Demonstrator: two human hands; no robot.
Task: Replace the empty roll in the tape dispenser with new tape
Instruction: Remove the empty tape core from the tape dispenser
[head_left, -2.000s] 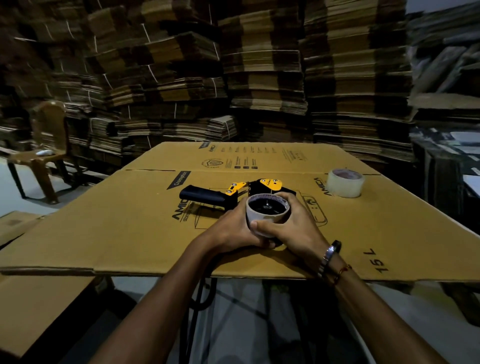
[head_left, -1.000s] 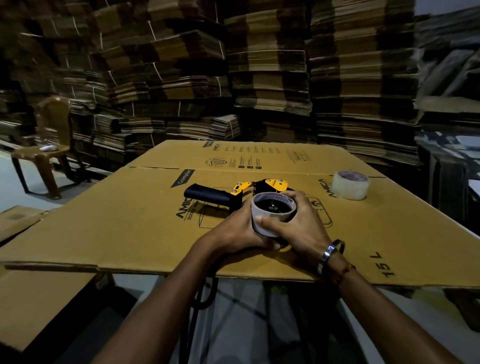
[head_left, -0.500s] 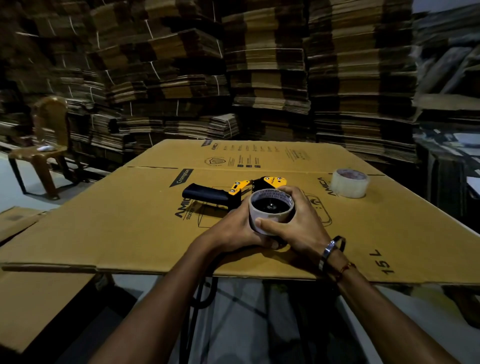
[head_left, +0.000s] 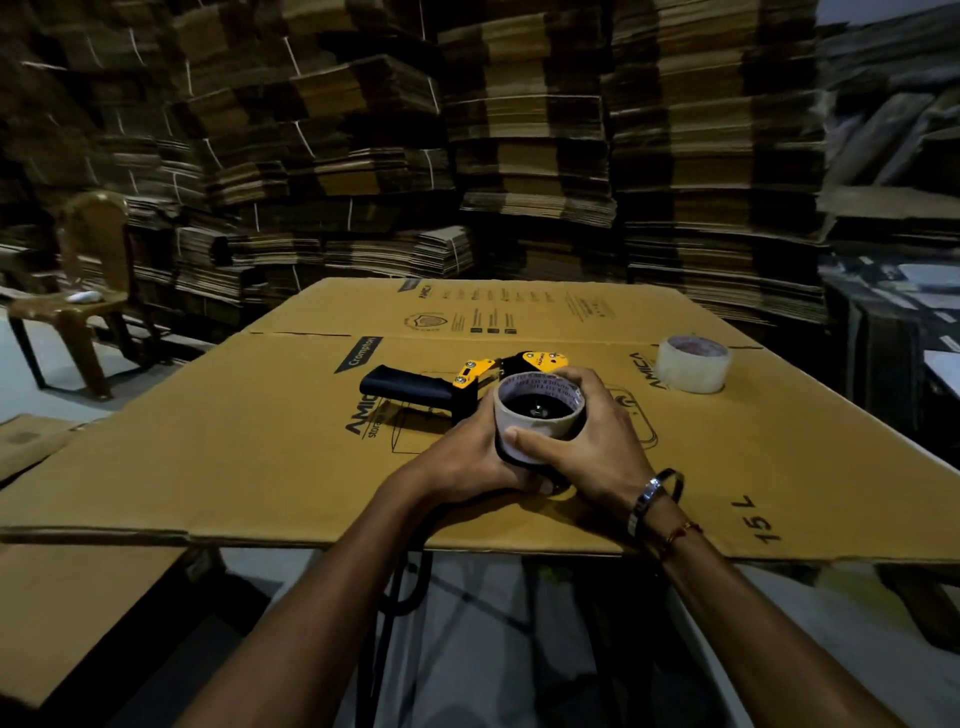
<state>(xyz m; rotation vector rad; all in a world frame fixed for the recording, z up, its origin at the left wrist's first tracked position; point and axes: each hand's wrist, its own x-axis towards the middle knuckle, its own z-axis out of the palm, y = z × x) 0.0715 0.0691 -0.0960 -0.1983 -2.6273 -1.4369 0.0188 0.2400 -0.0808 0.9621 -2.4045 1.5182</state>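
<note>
The tape dispenser (head_left: 457, 387) lies on its side on the flattened cardboard sheet (head_left: 234, 441), its black handle running out to the left, past the left hand's knuckles, and its yellow-plated head tucked just behind the fingers; its long axis therefore runs roughly left to right, handle end leftward. Lying flat like this probably keeps the hub facing up, so a roll can lift straight off.

The left hand (head_left: 467, 462) curls around the near-left side of the roll on the hub (head_left: 537, 421), apparently steadying it. This roll stands with its open core facing upward. The right hand (head_left: 587, 441) wraps the right side, thumb pressed on the near wall and fingertips hooked over the far rim, a grip suited to pulling or seating.

Well right of the right hand's fingers, a second tape roll (head_left: 691, 364) sits apart, flat on the sheet.
</note>
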